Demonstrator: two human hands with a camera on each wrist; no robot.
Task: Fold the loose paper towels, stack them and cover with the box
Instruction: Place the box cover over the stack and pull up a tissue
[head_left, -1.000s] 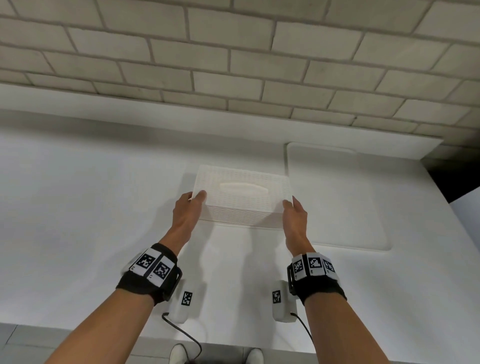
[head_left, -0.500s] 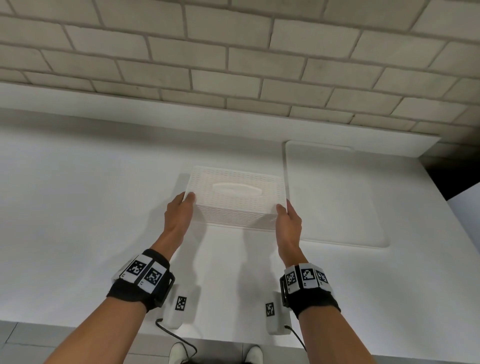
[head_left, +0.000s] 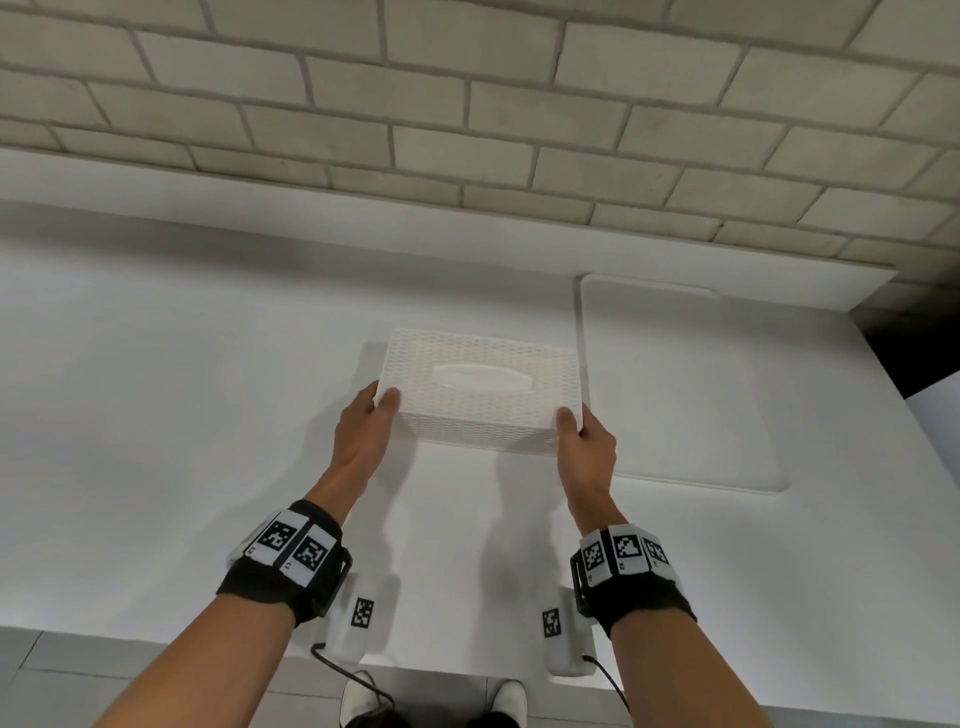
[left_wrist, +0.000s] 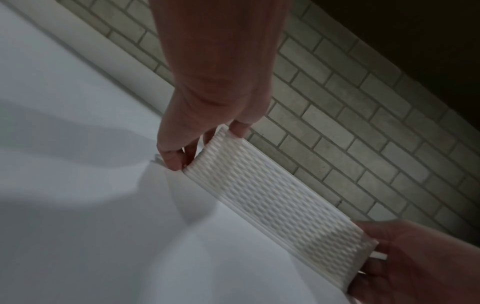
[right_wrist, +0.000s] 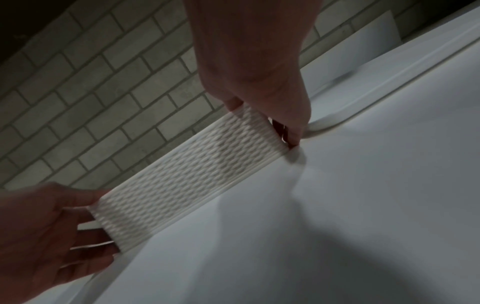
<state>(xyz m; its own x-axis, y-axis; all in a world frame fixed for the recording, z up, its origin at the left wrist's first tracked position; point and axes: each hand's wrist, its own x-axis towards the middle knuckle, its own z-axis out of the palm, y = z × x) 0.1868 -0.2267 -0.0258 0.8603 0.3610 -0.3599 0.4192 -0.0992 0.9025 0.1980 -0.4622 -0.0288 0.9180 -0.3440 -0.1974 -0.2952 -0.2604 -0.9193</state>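
A white box (head_left: 480, 395) with a woven pattern and an oval slot in its top stands upside-down-lid fashion on the white counter (head_left: 182, 415). My left hand (head_left: 382, 402) grips its left end, thumb on the top corner and fingers down the side. At the other end my right hand (head_left: 569, 418) holds it the same way. The left wrist view shows the box (left_wrist: 272, 201) with its lower edge at the counter, between the left hand (left_wrist: 207, 102) and the right. The right wrist view shows the box (right_wrist: 187, 174) under the right hand (right_wrist: 259, 72). No paper towels show; whatever is under the box is hidden.
A flat white mat (head_left: 675, 389) with rounded corners lies right of the box, its left edge almost touching it. A low ledge (head_left: 311, 208) and a brick wall (head_left: 467, 104) close the back. The counter's front edge (head_left: 156, 639) runs near my wrists.
Both hands keep their hold on the box ends. The box has sunk slightly toward the counter, and the shadow under it has shrunk.
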